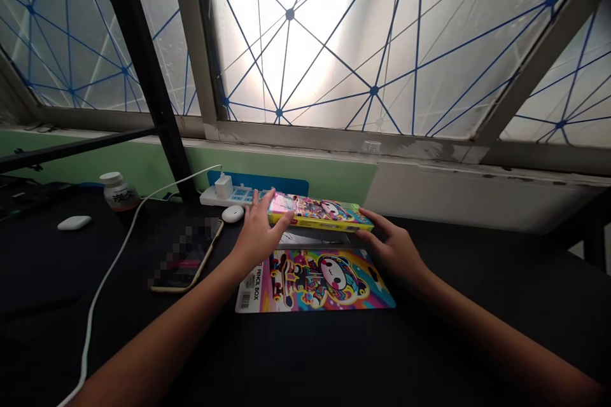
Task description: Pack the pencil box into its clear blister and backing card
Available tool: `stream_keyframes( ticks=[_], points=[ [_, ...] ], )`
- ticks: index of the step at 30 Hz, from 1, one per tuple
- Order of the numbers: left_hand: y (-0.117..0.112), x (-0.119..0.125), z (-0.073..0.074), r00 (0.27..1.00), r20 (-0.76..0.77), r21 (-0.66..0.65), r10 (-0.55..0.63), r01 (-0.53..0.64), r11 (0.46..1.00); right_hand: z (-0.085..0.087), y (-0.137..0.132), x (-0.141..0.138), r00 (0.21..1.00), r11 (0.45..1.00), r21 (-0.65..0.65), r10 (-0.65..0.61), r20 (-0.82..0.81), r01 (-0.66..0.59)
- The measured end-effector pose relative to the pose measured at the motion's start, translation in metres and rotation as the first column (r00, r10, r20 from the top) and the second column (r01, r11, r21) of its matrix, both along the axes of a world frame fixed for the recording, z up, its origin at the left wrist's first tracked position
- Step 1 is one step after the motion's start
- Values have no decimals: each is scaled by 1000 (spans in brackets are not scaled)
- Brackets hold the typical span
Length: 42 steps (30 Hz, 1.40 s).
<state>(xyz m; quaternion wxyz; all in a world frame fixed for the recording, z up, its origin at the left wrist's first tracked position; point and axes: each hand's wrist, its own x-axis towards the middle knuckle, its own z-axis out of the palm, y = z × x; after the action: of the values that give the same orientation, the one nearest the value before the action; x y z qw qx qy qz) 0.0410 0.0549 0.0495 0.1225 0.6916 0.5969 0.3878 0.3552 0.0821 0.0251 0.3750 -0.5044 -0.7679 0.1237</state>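
Note:
A colourful cartoon-printed pencil box (319, 213) is held a little above the black desk, between both hands. My left hand (258, 232) grips its left end, fingers stretched along the side. My right hand (394, 245) holds its right end with the fingers curled against it. Below the box lies a flat, bright card or sleeve (312, 280) marked "PENCIL BOX", with the same cartoon print. A pale sheet (315, 238) shows under the box.
A phone (184, 257) lies left of my left hand. A white power strip (229, 196) with a charger and white cable (107, 276) sits at the back. A white bottle (117, 192), a small white case (74, 222) and a white oval case (232, 213) stand nearby. The window wall rises behind.

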Motion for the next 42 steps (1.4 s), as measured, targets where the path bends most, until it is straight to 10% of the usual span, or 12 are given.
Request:
stream_keyframes(
  ticks=[12,20,25,31,42],
  points=[
    [9,-20,-36,965,-234,-244,-121,62,968,-33,8,7,926,988,-12,147,347,-152],
    [3,-13,-25,911,-400,-19,-96,96,995,-23,-26,-14,828,913,267,120,548,-309],
    [1,7,-26,849,-493,33,-190,236,971,-15,-56,-39,719,842,-20,473,508,-540],
    [11,-1,-35,774,-588,-116,-234,205,972,0,-65,-48,664,770,-402,634,396,-495],
    [17,-24,-30,843,-500,-121,-200,161,980,-12,-58,-44,862,980,-112,199,466,-166]
  ],
)
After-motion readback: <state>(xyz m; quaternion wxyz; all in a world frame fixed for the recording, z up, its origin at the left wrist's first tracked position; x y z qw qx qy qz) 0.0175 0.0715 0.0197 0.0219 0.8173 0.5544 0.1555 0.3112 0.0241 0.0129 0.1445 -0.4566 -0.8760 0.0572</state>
